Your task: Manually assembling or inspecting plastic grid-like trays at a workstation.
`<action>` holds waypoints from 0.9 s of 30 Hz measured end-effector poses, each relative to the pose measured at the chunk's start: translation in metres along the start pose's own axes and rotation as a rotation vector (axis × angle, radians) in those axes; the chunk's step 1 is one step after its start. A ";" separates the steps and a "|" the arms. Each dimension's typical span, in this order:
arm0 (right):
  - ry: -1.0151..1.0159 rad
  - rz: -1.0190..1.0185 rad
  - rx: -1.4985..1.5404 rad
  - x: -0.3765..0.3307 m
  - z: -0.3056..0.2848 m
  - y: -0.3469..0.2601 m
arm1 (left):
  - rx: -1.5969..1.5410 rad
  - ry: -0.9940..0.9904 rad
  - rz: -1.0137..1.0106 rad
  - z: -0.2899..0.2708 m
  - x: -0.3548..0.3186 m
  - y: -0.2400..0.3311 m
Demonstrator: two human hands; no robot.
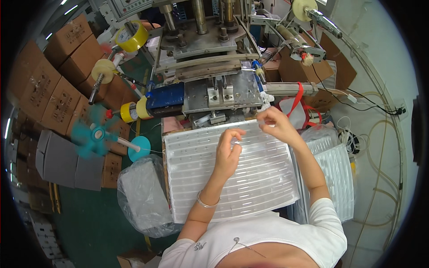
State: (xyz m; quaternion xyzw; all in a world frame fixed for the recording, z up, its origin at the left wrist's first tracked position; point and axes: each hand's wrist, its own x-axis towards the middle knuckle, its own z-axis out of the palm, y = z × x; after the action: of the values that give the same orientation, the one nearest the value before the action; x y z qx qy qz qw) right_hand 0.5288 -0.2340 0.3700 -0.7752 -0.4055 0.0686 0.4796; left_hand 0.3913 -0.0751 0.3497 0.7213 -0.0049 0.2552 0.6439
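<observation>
A white ribbed plastic tray lies before me, with rows of small clear pieces along its grooves. Over its upper middle hovers my left hand, fingers curled toward the thumb; a small pale spot shows between them, too small to name. My right hand is closed in a pinch above the tray's far right corner, close to the machine's front edge. What its fingertips hold, if anything, I cannot make out. Just beyond the tray stands a metal press machine, with two small metal blocks fixed on its plate.
Left of the tray are a plastic-wrapped grey bundle, a spinning teal fan and stacked cartons. Yellow tape rolls hang at the machine's left. More ribbed trays lie on the right, near a red strap and cables.
</observation>
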 end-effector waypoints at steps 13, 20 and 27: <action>0.090 0.210 0.479 0.022 0.036 0.032 | 0.564 0.252 0.003 -0.050 0.015 -0.026; 0.245 0.140 0.372 0.029 0.036 0.020 | 1.121 0.416 0.404 -0.050 0.118 -0.012; 0.509 -0.184 -0.062 0.081 0.049 -0.013 | 1.297 0.107 0.329 -0.049 0.150 -0.011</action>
State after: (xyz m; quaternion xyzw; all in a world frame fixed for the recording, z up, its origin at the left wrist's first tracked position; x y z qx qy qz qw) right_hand 0.5510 -0.1410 0.3775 -0.7417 -0.3425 -0.1845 0.5464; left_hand 0.5076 0.0204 0.3976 0.9383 0.0717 0.3366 0.0322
